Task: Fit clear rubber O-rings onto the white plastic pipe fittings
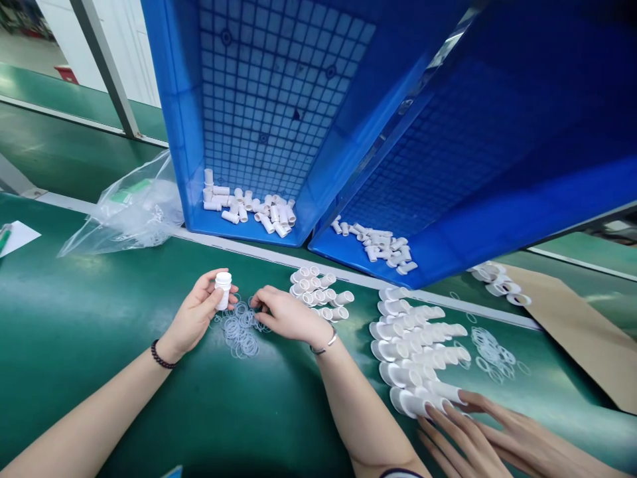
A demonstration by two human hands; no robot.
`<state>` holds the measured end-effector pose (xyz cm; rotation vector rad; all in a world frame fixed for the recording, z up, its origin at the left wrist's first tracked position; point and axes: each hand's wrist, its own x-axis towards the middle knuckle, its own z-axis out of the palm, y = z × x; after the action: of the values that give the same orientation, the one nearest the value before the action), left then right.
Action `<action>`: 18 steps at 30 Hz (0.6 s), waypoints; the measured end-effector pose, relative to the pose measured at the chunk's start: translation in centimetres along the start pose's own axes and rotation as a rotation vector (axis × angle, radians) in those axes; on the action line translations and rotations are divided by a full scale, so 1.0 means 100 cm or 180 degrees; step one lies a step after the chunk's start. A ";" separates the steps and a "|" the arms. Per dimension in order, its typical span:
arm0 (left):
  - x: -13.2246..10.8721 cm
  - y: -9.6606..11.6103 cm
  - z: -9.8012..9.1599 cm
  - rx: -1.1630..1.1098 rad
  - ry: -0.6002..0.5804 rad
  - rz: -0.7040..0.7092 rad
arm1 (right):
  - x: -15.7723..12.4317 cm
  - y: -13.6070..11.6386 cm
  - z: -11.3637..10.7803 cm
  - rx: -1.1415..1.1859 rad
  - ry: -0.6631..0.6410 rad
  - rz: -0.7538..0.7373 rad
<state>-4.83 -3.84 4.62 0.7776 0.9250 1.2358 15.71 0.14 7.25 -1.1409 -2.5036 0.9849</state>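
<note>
White tube upright, pinched in the left hand; clear rings lie on the bench between both hands, right hand fingertips curled onto them, grip unclear.

Legible text: none.

- Plastic bag, 10 o'clock on the counter: a green label shows through the film, its print too blurred to read.
- Paper sheet, 9 o'clock at the frame edge: any writing is too small to tell.
- Blue crates, 12 to 2 o'clock: moulded grid only, with no readable mark or number.
- White bottle in the left hand, 8 o'clock from the crates: plain face, nothing readable.
</note>
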 end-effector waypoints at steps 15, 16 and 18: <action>0.002 -0.012 -0.006 0.1078 -0.0443 -0.0206 | -0.011 -0.010 -0.014 0.0222 0.0354 -0.0029; 0.002 -0.014 -0.007 0.1298 -0.0471 -0.0167 | -0.011 -0.012 -0.015 0.0363 0.0418 -0.0040; 0.001 -0.018 -0.009 0.1669 -0.0492 -0.0087 | -0.011 -0.015 -0.014 0.0643 0.0498 -0.0067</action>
<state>-4.85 -4.06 2.61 1.2498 1.1427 0.8979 16.19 -0.64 9.35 -1.0830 -2.2329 1.0708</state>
